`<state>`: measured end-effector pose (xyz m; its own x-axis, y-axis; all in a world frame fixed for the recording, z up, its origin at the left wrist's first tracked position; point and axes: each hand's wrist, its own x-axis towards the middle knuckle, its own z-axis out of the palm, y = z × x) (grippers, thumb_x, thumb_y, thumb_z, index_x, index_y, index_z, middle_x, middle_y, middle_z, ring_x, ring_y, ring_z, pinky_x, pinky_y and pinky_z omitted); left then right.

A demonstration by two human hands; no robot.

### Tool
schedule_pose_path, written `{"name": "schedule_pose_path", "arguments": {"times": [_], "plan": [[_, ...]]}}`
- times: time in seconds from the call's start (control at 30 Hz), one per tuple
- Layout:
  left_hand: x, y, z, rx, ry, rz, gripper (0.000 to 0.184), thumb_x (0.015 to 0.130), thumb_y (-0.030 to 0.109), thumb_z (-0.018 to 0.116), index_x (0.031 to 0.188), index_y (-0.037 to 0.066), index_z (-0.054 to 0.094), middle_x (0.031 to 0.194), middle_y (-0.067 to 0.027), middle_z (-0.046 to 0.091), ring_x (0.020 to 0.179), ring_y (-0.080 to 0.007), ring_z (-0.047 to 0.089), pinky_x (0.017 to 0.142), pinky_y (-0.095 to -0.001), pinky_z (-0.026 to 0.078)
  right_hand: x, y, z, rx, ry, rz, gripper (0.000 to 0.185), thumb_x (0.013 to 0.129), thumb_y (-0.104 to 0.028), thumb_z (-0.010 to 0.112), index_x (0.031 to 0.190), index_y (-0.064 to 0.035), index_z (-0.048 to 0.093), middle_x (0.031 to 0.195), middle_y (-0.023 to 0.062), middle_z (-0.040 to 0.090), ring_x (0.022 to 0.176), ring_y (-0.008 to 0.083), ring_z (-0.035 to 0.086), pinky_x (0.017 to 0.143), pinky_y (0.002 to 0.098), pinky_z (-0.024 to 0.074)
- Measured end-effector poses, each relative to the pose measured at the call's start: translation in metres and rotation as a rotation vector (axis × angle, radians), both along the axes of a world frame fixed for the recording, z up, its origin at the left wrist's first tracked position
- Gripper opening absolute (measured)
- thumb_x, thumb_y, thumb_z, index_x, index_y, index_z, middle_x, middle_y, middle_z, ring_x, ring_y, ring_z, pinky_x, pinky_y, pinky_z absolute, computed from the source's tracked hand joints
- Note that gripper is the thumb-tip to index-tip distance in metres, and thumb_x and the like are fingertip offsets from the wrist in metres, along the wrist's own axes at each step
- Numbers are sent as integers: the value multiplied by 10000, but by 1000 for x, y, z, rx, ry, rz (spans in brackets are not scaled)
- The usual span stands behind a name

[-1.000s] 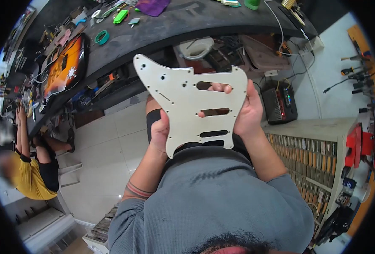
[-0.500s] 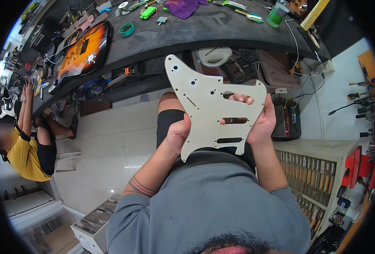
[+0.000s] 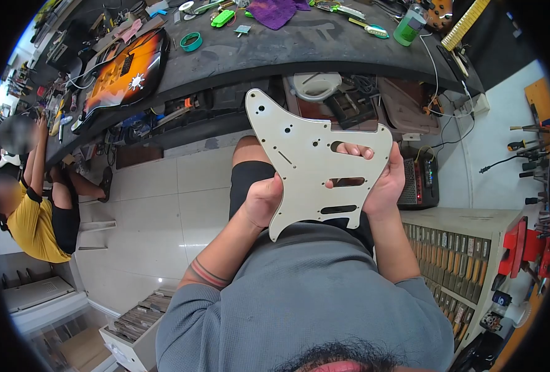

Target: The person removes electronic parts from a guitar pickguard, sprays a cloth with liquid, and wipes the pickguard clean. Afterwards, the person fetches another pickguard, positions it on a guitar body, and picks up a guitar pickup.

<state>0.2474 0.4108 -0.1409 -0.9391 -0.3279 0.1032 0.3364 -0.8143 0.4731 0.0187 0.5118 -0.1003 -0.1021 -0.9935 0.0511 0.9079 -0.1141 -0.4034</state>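
A cream-white guitar pickguard (image 3: 312, 167) is held up over my lap, its narrow horn pointing to the upper left. It has three long pickup slots, small screw holes and a thin slit. My left hand (image 3: 264, 199) grips its left edge, thumb on the front. On the opposite edge my right hand (image 3: 386, 183) is closed around the pickguard, and some fingertips show through the upper and middle slots. The rest of the fingers are hidden behind the plate.
Ahead runs a dark workbench (image 3: 237, 62) with a sunburst guitar body (image 3: 123, 71), green tape (image 3: 190, 41), a purple cloth (image 3: 275, 12) and a green bottle (image 3: 407, 28). A co-worker in a yellow shirt (image 3: 33, 223) sits at left. A file cabinet (image 3: 473, 217) stands right, near an amplifier (image 3: 419, 177).
The pickguard has shifted slightly down and to the right in view, tilting a little. Both hands keep their hold on it.
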Motion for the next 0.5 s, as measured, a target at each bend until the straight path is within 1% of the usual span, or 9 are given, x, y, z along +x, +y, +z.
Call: {"name": "schedule_pose_path", "arguments": {"times": [0.1,0.2,0.3,0.33,0.4,0.5], "plan": [[1,1,-6,20,25,-5,914,1033,568,694,1711,40,385,1582,-217,606,1477,-388,576,1247,-532,455,-1,0,-3,-41,-3,19,608,1130,-659,388,1039,-95,595,1202,99,513,1366,311,441,953,818,579],[-1,2,-7,36,55,3,869,1069,561,639,1716,44,374,1604,-212,588,1494,-391,561,1257,-538,449,0,-1,4,-9,53,1,637,1146,-665,355,1086,-88,618,1213,85,566,1261,303,562,989,671,616],[-4,5,-2,47,40,40,814,1120,565,547,1724,54,359,1629,-207,565,1516,-384,542,1263,-540,447,-11,-8,-4,177,264,-73,625,1172,-636,336,1138,-81,621,1158,56,624,1029,230,654,875,460,642],[-5,5,-1,44,18,55,802,1132,570,518,1727,58,353,1636,-205,559,1522,-380,537,1263,-537,450,-9,-9,-5,239,337,-195,510,1204,-534,393,1213,-77,620,1118,33,671,863,143,660,747,332,592],[-6,4,0,22,-12,80,778,1155,571,465,1730,61,345,1644,-201,552,1531,-372,531,1258,-529,461,-5,-15,-4,366,573,-463,338,1200,-390,519,1235,-71,624,1120,29,684,857,86,664,682,285,570],[-4,4,1,1,-52,119,748,1179,560,406,1728,56,342,1646,-201,551,1536,-364,529,1251,-514,479,-17,-16,-12,360,805,-449,218,1170,-267,620,1197,-54,654,1056,17,716,808,50,666,618,235,526]]}}
